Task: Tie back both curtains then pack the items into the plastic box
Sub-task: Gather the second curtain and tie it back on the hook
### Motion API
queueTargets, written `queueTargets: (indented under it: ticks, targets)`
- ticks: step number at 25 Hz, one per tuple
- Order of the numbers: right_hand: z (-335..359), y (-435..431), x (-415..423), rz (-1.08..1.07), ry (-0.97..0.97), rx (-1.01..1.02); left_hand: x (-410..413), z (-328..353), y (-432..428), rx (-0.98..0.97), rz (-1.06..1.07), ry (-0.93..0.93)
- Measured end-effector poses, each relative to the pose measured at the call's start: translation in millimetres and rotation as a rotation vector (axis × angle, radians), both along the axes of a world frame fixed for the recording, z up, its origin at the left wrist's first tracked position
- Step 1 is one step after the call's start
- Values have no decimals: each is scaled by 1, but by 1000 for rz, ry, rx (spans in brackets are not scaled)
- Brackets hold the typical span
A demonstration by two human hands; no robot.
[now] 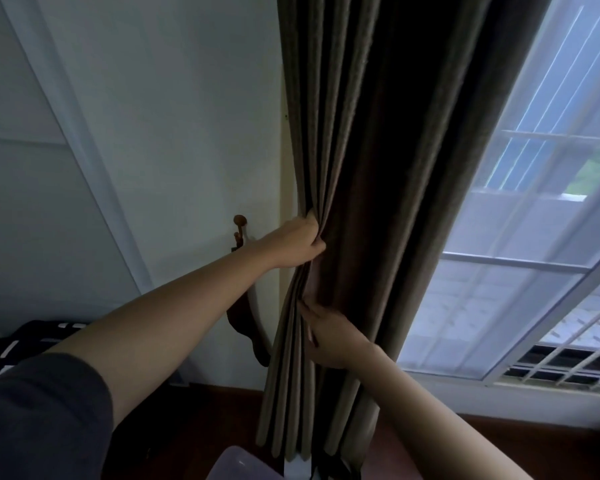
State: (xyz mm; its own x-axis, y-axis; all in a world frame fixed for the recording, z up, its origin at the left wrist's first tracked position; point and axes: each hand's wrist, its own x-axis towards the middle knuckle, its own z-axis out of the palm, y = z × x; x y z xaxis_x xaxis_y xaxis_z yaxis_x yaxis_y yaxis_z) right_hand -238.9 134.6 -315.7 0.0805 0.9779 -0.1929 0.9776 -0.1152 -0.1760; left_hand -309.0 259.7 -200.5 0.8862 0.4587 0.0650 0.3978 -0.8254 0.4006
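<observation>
Head view: the curtain (361, 168), dark brown and heavily pleated, hangs from the top edge down to the floor between a pale wall and the window (534, 237). The left hand (298, 242) reaches in from the left, its fingers curled round the gathered folds at the curtain's left edge, squeezing them into a bunch. Below it, the right hand (329, 336) lies against the same folds, fingers pointing up along the pleats, thumb and fingers pinching the edge of a fold; how far the fingers wrap behind the cloth cannot be told.

Just left of the left wrist a small round brown hook (240, 221) sticks out of the wall (170, 133). A brown tieback (243, 317) dangles from it, partly hidden behind the left forearm and apart from the curtain. A dark sleeve (39, 417) fills the lower left corner. Behind it, low against the wall, sits a black thing with white stripes (32, 337), too cut off to name. A dull purple shape (236, 462) shows at the bottom edge, near the curtain's hem.

Through the glass there are white bars (568, 362) and a patch of green. Beneath the window the floor (499, 441) is dark reddish brown.
</observation>
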Motion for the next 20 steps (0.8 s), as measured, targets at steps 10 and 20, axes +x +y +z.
queueTargets:
  ticks: [10,20]
  targets:
    - [99,-1,78,-532,47,897,-9,-12,17,36,34,-55]
    - [14,2,30,-93,102,241,-2,-12,17,-42,-15,-96]
